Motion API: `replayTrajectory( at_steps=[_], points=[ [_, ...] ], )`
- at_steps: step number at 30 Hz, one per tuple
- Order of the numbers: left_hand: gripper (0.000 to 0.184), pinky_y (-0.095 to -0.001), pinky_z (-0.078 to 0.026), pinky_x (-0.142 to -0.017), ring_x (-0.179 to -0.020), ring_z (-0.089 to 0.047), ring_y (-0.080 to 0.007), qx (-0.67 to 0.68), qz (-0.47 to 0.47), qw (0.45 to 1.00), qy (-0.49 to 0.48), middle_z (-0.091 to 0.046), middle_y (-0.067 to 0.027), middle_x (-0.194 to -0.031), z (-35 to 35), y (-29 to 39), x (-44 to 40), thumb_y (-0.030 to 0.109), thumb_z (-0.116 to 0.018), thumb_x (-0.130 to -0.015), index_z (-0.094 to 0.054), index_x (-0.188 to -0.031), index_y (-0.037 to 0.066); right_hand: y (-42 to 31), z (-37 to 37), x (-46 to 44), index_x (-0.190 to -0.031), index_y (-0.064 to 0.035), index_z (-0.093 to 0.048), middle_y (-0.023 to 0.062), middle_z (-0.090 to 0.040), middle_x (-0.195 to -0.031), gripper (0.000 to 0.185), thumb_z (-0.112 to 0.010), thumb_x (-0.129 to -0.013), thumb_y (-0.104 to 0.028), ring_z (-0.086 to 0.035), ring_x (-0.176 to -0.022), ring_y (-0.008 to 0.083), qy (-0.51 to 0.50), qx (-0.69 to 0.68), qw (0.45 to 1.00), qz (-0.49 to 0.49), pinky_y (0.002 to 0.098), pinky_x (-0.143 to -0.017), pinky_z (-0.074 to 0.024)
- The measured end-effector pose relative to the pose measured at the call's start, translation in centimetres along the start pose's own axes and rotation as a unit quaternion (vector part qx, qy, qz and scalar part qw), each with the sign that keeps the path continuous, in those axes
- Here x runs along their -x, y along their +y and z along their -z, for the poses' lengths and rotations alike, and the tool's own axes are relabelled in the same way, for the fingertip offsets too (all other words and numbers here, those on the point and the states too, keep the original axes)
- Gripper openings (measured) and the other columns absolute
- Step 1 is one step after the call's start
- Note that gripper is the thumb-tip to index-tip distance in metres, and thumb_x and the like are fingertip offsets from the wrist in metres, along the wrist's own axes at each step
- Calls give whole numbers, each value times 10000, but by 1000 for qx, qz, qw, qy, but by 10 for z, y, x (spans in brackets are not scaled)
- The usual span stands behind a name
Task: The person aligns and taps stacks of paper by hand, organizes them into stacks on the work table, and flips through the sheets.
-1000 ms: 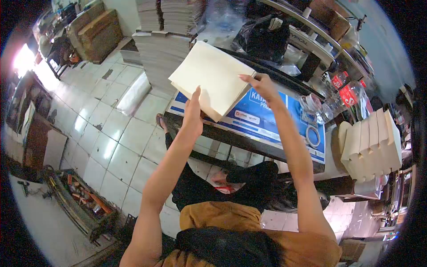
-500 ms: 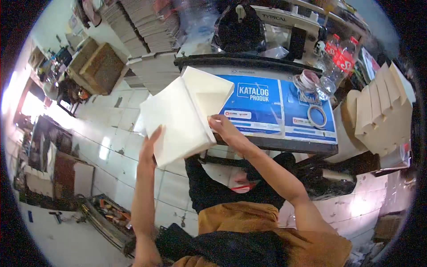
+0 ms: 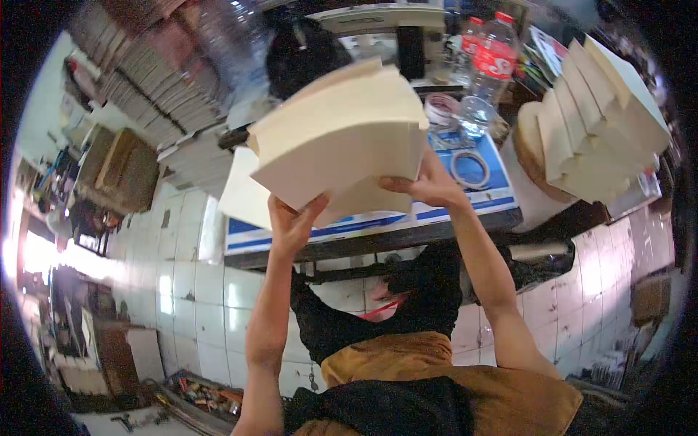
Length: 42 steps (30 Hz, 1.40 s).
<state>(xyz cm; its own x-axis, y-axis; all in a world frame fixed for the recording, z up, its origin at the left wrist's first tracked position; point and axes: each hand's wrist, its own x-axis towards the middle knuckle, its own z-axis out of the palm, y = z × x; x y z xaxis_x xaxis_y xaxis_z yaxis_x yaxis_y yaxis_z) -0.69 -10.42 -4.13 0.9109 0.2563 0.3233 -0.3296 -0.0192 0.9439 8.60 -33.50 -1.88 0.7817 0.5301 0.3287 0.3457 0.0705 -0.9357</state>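
Note:
A thick block of cream paper sheets [image 3: 342,156] is held up in both hands above the table, tilted and slightly bowed. At its lower left corner, my left hand [image 3: 292,224] pinches the near edge between thumb and fingers. My right hand [image 3: 430,185] grips the right end, thumb on the near face, with its other fingers mostly hidden behind the paper. Beneath and to the left, another cream paper piece [image 3: 244,192] lies on the blue printed sheet [image 3: 494,190] covering the table, partly hidden by the held block.
Tape rolls [image 3: 470,170] and plastic bottles [image 3: 494,62] with red labels stand at the table's right. Farther right rises a stack of cream paper blocks [image 3: 592,123]. Behind the table are a sewing machine [image 3: 385,20] and a black bundle [image 3: 302,58]. Paper piles [image 3: 156,87] stand at back left.
The paper block has been raised and turned over the table, its sheets now bowed, with both hands at its near edge. The second piece now shows at the table's left. The view has shifted.

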Motion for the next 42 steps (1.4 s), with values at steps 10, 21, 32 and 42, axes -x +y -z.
replayTrajectory(
  at_steps=[10,21,32,42],
  points=[
    [688,-326,-504,-813,-1005,-582,-202,9,-1,1000,29,-553,-143,-1142,-8,-46,4,157,-747,-785,-339,-1307,-26,69,21,-2,-1484,-25,-86,150,-108,-1548,1137,-455,-732,-794,-83,-1429,255,22,-175,979,100,365,-1149,-63],
    [547,-279,-503,-760,-908,-586,-171,0,6,991,133,-571,-101,-1071,-42,-31,7,89,-740,-784,-425,-1216,-27,17,1,-5,-1481,-52,-173,115,-200,-1528,821,-372,-912,-610,-174,-1402,225,85,-176,981,-16,365,-1136,-125],
    [555,-297,-518,-750,-879,-604,-180,20,-2,993,119,-604,-131,-1011,-48,-27,3,27,-700,-776,-397,-1238,-27,98,3,28,-1393,-50,-379,99,-473,-1358,806,-287,-902,-682,-461,-1214,229,110,-312,943,-32,392,-1023,-377],
    [491,-290,-483,-772,-908,-574,-159,29,-5,996,82,-594,-87,-1021,-43,-33,6,121,-730,-788,-487,-1191,-20,52,4,17,-1468,-45,-197,105,-223,-1518,959,-272,-837,-763,-196,-1395,229,98,-187,977,24,397,-1133,-134]
  ],
)
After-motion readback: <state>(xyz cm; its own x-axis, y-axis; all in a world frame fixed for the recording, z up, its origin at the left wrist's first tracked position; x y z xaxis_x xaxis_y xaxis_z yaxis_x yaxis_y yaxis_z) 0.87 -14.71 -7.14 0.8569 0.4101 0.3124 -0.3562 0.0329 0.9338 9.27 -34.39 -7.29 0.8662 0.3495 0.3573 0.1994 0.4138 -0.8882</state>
